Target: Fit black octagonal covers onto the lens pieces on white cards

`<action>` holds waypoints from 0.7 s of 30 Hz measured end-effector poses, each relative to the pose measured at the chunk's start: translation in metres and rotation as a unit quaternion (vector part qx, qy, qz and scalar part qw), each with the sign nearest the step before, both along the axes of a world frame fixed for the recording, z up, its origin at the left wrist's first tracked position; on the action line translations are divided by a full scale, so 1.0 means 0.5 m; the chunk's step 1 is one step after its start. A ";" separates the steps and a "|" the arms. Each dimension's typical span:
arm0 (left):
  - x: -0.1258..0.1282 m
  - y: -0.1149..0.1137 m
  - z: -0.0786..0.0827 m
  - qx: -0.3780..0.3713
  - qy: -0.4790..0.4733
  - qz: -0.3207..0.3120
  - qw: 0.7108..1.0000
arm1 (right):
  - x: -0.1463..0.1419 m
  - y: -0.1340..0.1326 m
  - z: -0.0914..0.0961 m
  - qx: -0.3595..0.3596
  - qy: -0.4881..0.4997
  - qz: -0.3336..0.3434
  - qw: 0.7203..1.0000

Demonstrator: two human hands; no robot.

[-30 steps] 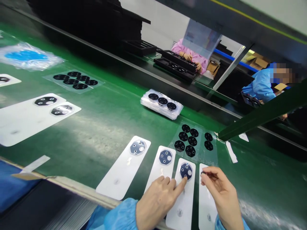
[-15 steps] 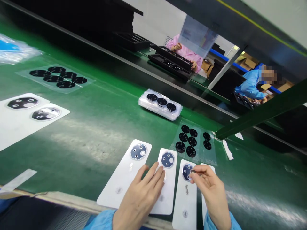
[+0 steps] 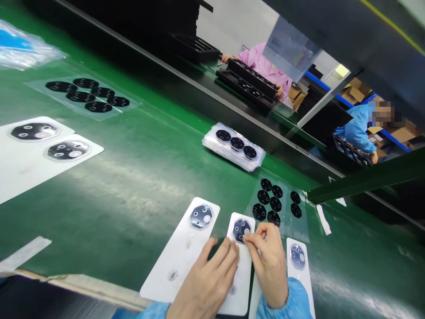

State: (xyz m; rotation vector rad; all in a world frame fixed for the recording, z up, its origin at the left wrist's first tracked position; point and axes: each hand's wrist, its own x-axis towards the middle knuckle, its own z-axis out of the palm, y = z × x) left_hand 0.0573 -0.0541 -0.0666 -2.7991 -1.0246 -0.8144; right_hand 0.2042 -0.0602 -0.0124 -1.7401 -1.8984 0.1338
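1. The white panel [image 3: 245,266] lies on the bench [image 3: 149,177], partly under the left hand [image 3: 207,274], whose thumb stands apart from its fingers.
2. Its octagonal plate [image 3: 239,228] sits just beyond those fingertips.
3. The right hand [image 3: 267,261] pinches at the plate's near edge; whether it holds anything, I cannot tell.

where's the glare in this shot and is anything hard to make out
Head view: pale glare streaks the green table and whitens parts of the clear plastic bag at left; head view: detail is lost in the dark background at upper left; head view: anything pinched in the right hand is too small to tell.
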 end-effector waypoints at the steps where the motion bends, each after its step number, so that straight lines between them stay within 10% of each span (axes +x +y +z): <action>1: 0.000 0.000 -0.002 -0.001 -0.002 -0.003 1.000 | -0.001 0.003 -0.001 -0.003 -0.008 -0.001 1.000; 21: -0.001 0.000 0.024 -0.038 0.012 -0.001 0.999 | 0.015 0.025 0.004 -0.059 0.080 -0.093 0.991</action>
